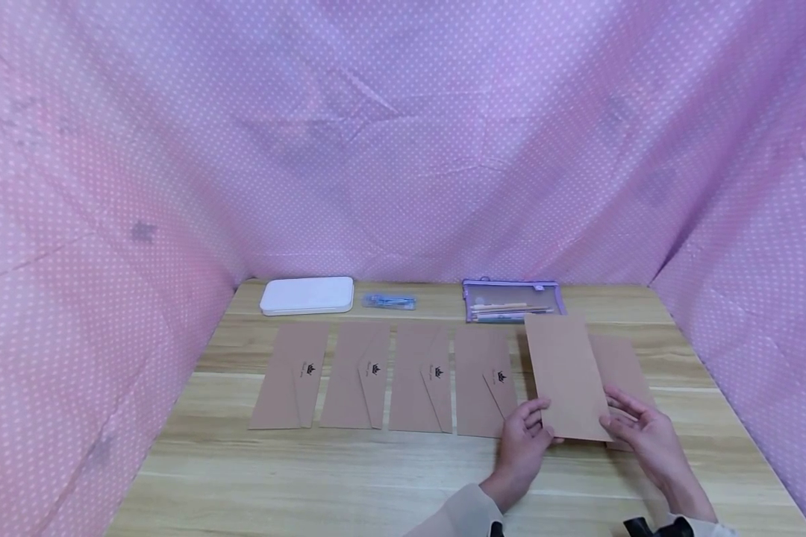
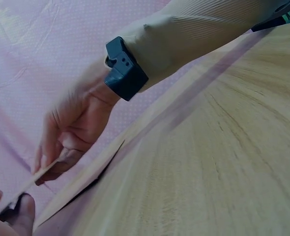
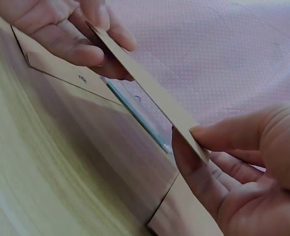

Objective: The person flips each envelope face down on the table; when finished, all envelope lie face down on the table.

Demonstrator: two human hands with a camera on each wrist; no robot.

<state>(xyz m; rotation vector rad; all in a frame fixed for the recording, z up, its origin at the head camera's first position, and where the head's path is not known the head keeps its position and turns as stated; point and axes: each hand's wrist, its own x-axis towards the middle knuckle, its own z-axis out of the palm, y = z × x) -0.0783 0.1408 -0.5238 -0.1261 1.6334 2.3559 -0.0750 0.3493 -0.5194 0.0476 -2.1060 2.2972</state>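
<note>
Both hands hold a brown kraft-paper envelope (image 1: 567, 377) tilted up above the table, its plain side toward the head camera. My left hand (image 1: 522, 447) grips its lower left edge, and my right hand (image 1: 648, 436) pinches the lower right corner between thumb and fingers. Seen edge-on in the right wrist view, the envelope (image 3: 150, 96) spans the gap between the two hands. Another brown envelope (image 1: 621, 358) lies under and to the right, partly hidden. Just left of my left hand lies an envelope (image 1: 480, 373) with a pointed flap and black crown print.
More crown-printed envelopes (image 1: 419, 380) lie in a row to the left. Behind them are a white flat case (image 1: 307, 296), a small clear packet of blue items (image 1: 389, 301) and a purple-edged mesh pouch (image 1: 510, 292) with pencils. Pink dotted cloth (image 1: 403, 149) surrounds the wooden table (image 1: 309, 485).
</note>
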